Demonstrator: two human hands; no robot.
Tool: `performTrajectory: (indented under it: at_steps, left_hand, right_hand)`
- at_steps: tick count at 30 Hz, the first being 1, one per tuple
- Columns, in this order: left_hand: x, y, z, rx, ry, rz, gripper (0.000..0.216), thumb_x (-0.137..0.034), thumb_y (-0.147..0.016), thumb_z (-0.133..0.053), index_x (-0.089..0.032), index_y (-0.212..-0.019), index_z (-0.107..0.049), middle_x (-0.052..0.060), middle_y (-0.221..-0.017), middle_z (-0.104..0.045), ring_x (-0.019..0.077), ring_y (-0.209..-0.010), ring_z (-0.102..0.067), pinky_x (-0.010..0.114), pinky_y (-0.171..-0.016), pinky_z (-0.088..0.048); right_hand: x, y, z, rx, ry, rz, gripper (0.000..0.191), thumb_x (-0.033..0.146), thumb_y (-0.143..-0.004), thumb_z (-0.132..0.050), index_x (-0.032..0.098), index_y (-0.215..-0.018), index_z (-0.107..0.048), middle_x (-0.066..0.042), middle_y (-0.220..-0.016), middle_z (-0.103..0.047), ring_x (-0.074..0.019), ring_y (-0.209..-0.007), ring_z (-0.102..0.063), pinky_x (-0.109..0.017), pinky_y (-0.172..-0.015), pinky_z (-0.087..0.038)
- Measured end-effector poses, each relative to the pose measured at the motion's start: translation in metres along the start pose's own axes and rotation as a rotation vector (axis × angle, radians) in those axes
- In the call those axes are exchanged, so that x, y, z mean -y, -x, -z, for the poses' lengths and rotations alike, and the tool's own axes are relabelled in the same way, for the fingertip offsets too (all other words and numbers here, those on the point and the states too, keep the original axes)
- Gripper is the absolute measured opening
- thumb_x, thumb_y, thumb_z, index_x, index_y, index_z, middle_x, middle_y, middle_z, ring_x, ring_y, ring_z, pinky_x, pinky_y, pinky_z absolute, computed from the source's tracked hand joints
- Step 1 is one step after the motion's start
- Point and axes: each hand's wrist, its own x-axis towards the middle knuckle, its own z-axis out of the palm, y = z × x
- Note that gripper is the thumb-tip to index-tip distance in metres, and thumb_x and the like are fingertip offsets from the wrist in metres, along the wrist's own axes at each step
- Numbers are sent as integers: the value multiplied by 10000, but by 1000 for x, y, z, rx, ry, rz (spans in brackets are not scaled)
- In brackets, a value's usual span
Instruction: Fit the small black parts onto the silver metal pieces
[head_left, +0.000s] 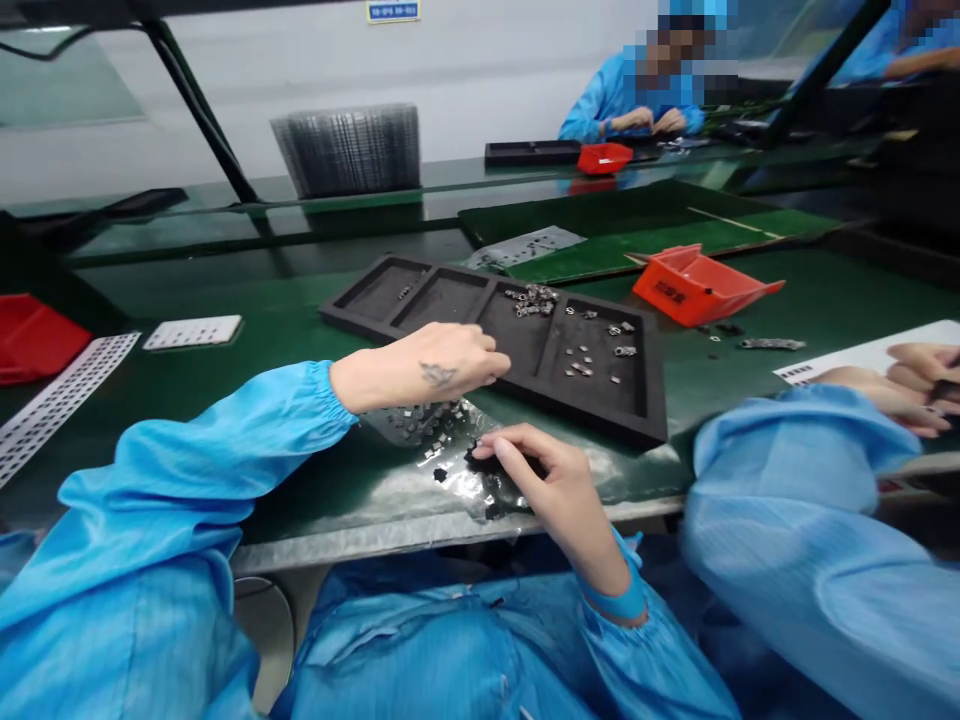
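Head view: on the surface, a bump from my left hand, curled with anything inside hidden, could spill the black tray's loose parts; a tug could slide the clear bag. Above that bag my right fingers pinch a black piece, which a slack hold could drop. The tray's long axis runs far left to near right; the piece's is too small to tell.

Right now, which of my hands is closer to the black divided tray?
Left. Your left hand appears over the near edge of the black divided tray; your right hand is apart from it, nearer you, over the clear plastic.
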Motion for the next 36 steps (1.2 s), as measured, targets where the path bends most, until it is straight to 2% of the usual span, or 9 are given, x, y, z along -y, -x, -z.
performTrajectory:
  at_steps: [3, 8, 12, 15, 22, 27, 30, 33, 36]
  left_hand:
    - [2, 15, -8, 108, 77, -34, 116, -135, -944, -428, -129, -857, -503, 33, -870, -502, 133, -751, -419, 302, -623, -280]
    - [2, 14, -27, 103, 126, -120, 130, -11, -846, -452, -125, -880, -504, 41, -897, -514, 141, -740, -416, 301, -600, -285]
    - [1, 10, -38, 86, 48, -158, 107, -95, -902, -480, -129, -939, -574, 58, -903, -558, 173, -747, -462, 334, -627, -301]
    - [0, 8, -42, 77, -29, -205, 166, -159, -947, -439, -132, -965, -601, 74, -910, -575, 205, -783, -500, 351, -665, -316]
    - [-5, 10, -45, 71, -82, -248, 225, -137, -950, -404, -120, -899, -622, 99, -878, -595, 233, -807, -539, 361, -686, -306]
    - [-13, 10, -44, 100, -77, -222, 285, -148, -979, -334, -107, -998, -615, 107, -933, -595, 242, -857, -553, 362, -727, -320]
    - [-14, 10, -46, 104, -83, -202, 299, -140, -980, -311, -98, -973, -607, 112, -918, -592, 243, -843, -547, 365, -737, -331]
    - [-6, 12, -52, 41, -65, -212, 242, -139, -971, -353, -108, -931, -590, 93, -889, -577, 213, -784, -515, 352, -715, -344]
    - [7, 16, -59, -56, 4, -219, 137, -144, -952, -422, -133, -925, -556, 62, -866, -549, 177, -719, -454, 333, -629, -315]
  right_hand:
    - [-2, 0, -3, 24, 176, 41, 189, 321, -960, -536, 232, -915, -697, 60, -920, -687, -96, -886, -645, -226, -800, -455]
    - [-4, -2, -6, 73, 259, 20, 197, 338, -965, -528, 250, -917, -698, 70, -931, -686, -105, -891, -642, -243, -803, -446]
    - [-2, -3, -6, 90, 281, 10, 203, 347, -967, -527, 246, -907, -693, 75, -937, -684, -106, -907, -637, -241, -812, -447]
    - [-3, -2, -7, 97, 304, 21, 196, 348, -965, -533, 252, -908, -694, 78, -949, -681, -103, -920, -633, -239, -816, -449]
    - [-4, 0, -11, 62, 401, 165, 130, 269, -955, -557, 235, -972, -681, 68, -1001, -680, -96, -939, -632, -235, -836, -452]
    - [-2, -1, -11, 61, 450, 260, 87, 219, -947, -562, 212, -963, -647, 67, -959, -683, -89, -886, -621, -242, -820, -443]
    - [-2, -1, -12, 54, 476, 274, 79, 217, -941, -571, 201, -939, -648, 57, -930, -683, -97, -855, -611, -248, -795, -440]
    - [-1, -1, -12, 59, 466, 279, 94, 198, -942, -563, 193, -942, -657, 50, -933, -682, -92, -856, -610, -241, -799, -438]
    - [0, -1, -12, 68, 442, 263, 104, 188, -947, -553, 204, -942, -656, 72, -941, -678, -68, -865, -612, -218, -807, -436]
